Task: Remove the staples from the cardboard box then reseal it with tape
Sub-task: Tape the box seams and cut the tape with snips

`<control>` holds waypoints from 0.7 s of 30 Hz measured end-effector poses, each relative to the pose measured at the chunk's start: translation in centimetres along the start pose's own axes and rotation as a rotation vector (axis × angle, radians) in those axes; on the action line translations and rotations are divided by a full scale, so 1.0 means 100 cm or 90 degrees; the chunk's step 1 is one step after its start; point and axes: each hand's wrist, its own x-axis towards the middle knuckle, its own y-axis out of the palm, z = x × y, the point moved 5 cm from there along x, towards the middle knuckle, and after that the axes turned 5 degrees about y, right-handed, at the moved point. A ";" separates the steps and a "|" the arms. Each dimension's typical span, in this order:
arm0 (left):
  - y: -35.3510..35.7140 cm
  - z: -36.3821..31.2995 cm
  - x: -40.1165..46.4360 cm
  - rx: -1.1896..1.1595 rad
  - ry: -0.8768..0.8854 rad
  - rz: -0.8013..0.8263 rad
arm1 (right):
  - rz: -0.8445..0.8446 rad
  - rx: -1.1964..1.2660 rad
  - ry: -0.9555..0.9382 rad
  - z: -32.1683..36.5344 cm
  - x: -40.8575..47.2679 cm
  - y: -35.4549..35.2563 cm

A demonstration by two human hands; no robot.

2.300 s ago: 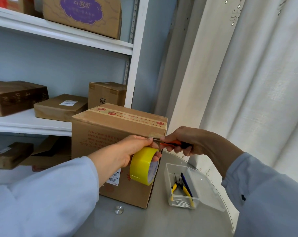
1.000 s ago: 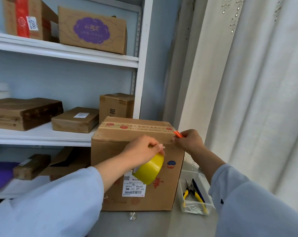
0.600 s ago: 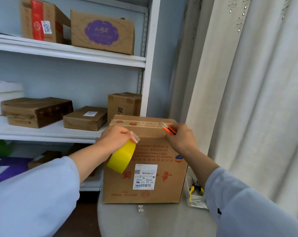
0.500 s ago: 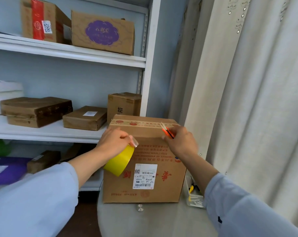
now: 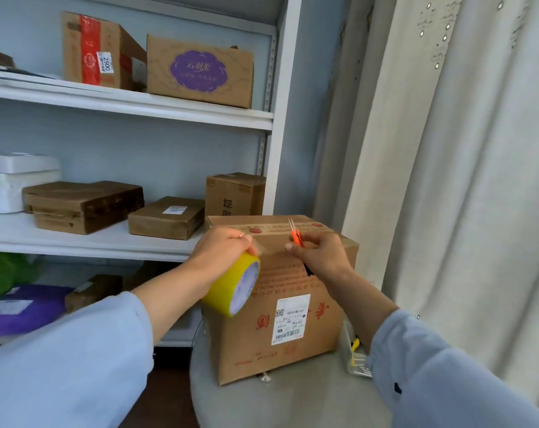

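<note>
From the head camera, a cardboard box (image 5: pixel 280 304) stands upright on a small round glass table (image 5: pixel 293 403), close against a white shelving unit (image 5: pixel 280 118) on the left and pale curtains (image 5: pixel 447 180) on the right. The shelves carry several other cartons, among them one with a purple cloud logo (image 5: pixel 200 71) and one with red tape and a "2500" sticker (image 5: pixel 98 50); a white foam box (image 5: pixel 14 180) sits at the far left.

The left hand (image 5: pixel 222 251) grips a yellow tape roll (image 5: pixel 234 287) against the box's upper front edge, a clear strip of tape running from it across the cardboard. The right hand (image 5: pixel 319 257) is curled around orange-handled scissors (image 5: pixel 296 234), blades pointing up near the box's top edge.

A clear plastic tray (image 5: pixel 353 356) beside the box is mostly hidden behind the right sleeve; only yellow tool handles show. Whether the blades touch the tape cannot be made out. The lower shelf items are cut off by the left arm.
</note>
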 end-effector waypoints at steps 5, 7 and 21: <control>0.028 0.015 -0.017 -0.043 -0.058 0.020 | 0.020 -0.047 -0.043 -0.003 -0.003 0.001; 0.040 0.010 -0.024 -0.056 -0.044 0.052 | -0.014 -0.060 -0.024 -0.013 0.003 -0.010; 0.056 -0.012 -0.006 0.041 0.065 0.242 | 0.049 -0.032 -0.060 -0.020 0.001 -0.031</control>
